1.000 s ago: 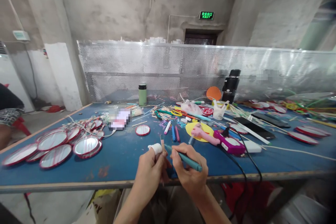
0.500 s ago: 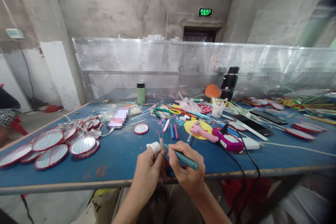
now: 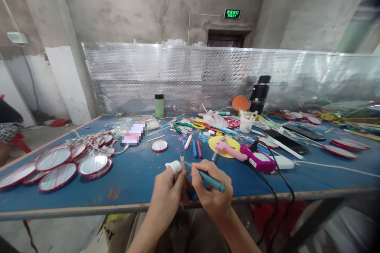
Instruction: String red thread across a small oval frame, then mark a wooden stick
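Observation:
My left hand is closed around a thin stick that points up and away; its raised finger wears a white wrap. My right hand grips a teal marker like a pen, tip against the stick close to my left fingers. Both hands hover over the near edge of the blue table. Just beyond them lie a few loose markers and a pink-and-purple glue gun on a yellow disc.
Several round red-rimmed mirrors lie at the left, one small one nearer the middle. A green bottle, scissors, sticks, black phones and cables crowd the back and right. A perforated metal screen backs the table. A person sits at far left.
The view has shifted slightly since a second ago. My hands hold the same grip on the stick and the marker, with hardly any movement.

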`<act>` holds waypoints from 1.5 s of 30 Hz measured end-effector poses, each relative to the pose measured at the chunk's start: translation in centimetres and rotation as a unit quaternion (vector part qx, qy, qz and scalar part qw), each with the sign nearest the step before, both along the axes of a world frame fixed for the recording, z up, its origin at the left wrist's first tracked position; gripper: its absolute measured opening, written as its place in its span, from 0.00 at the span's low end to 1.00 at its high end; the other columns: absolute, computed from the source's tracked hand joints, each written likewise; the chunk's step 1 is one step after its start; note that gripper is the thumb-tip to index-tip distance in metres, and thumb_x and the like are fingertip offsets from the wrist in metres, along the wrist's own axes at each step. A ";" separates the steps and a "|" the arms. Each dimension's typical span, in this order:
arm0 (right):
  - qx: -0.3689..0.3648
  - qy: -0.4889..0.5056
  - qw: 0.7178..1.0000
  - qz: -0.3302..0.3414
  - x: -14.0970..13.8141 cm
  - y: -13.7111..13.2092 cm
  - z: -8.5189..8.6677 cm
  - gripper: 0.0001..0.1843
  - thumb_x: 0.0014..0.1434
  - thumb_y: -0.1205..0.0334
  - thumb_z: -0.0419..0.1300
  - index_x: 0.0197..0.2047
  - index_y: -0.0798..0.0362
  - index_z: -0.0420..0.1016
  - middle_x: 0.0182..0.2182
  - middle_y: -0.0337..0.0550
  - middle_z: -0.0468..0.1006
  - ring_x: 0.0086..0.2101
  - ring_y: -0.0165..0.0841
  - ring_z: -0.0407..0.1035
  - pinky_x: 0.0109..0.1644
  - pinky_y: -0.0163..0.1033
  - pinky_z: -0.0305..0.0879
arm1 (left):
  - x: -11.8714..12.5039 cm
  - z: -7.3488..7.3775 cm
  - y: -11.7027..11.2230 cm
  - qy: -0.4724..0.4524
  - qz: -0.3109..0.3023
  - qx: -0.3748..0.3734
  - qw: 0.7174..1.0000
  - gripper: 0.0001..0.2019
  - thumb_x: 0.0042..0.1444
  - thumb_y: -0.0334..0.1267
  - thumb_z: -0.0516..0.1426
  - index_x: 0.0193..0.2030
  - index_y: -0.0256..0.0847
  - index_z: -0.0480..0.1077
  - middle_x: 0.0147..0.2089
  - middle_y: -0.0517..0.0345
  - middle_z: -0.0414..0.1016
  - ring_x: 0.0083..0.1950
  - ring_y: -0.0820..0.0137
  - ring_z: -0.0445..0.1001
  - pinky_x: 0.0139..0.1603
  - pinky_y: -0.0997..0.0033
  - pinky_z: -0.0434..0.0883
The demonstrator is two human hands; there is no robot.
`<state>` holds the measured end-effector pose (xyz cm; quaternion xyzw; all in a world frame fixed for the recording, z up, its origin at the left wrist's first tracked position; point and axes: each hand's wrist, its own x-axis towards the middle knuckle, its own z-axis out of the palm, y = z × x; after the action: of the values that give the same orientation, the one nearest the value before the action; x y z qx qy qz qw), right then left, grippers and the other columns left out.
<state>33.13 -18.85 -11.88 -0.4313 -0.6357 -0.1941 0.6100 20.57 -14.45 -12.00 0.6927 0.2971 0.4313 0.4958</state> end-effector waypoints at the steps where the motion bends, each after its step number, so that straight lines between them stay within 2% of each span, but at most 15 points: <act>1: 0.003 0.004 1.000 0.001 0.0 0.0 0.0 0.05 0.62 0.70 0.59 0.39 0.51 0.75 0.27 0.37 0.78 0.25 0.28 0.73 0.30 0.32 0.70 | 0.0 0.0 0.0 -0.001 -0.001 0.001 1.000 0.18 0.62 0.52 0.54 0.28 0.42 0.66 0.15 0.65 0.68 0.14 0.72 0.68 0.16 0.77 0.63; 17: 0.012 -0.004 1.000 -0.004 -0.1 -0.1 -0.1 0.06 0.62 0.71 0.59 0.40 0.51 0.74 0.27 0.38 0.78 0.26 0.28 0.74 0.31 0.32 0.70 | 0.0 -0.1 0.0 -0.007 -0.001 -0.014 1.000 0.18 0.61 0.53 0.55 0.28 0.42 0.65 0.17 0.64 0.68 0.15 0.72 0.68 0.17 0.77 0.63; 21: 0.002 -0.026 1.000 -0.003 -0.2 -0.2 -0.1 0.06 0.62 0.70 0.59 0.40 0.51 0.75 0.30 0.40 0.80 0.30 0.30 0.77 0.33 0.33 0.71 | 0.1 -0.4 0.1 -0.023 0.008 -0.001 1.000 0.17 0.61 0.51 0.55 0.27 0.43 0.63 0.18 0.66 0.65 0.16 0.73 0.67 0.18 0.77 0.63; 28: -0.005 -0.031 1.000 0.002 -0.1 -0.1 -0.2 0.05 0.63 0.70 0.59 0.40 0.51 0.74 0.31 0.40 0.81 0.29 0.30 0.77 0.33 0.32 0.71 | 0.1 -1.1 0.4 -0.025 0.012 -0.001 1.000 0.18 0.62 0.51 0.55 0.27 0.42 0.64 0.19 0.66 0.63 0.18 0.73 0.66 0.19 0.77 0.63; 36: 0.010 -0.013 1.000 -0.003 -0.1 -0.1 -0.2 0.06 0.62 0.71 0.60 0.41 0.51 0.74 0.28 0.37 0.78 0.27 0.28 0.74 0.33 0.32 0.69 | 0.1 -0.3 0.1 -0.012 0.013 -0.003 1.000 0.17 0.61 0.51 0.55 0.28 0.41 0.66 0.18 0.65 0.66 0.17 0.71 0.69 0.17 0.76 0.65; 45: 0.004 -0.030 1.000 -0.006 -0.2 -0.1 -0.1 0.06 0.62 0.71 0.59 0.41 0.51 0.74 0.29 0.39 0.79 0.28 0.28 0.75 0.34 0.32 0.70 | 0.2 -0.5 0.1 -0.015 0.004 -0.004 1.000 0.17 0.62 0.51 0.54 0.28 0.42 0.63 0.18 0.67 0.64 0.16 0.72 0.69 0.17 0.77 0.64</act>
<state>32.97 -18.90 -11.97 -0.4267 -0.6504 -0.2128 0.5913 20.78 -14.32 -12.52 0.6828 0.2942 0.4427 0.5013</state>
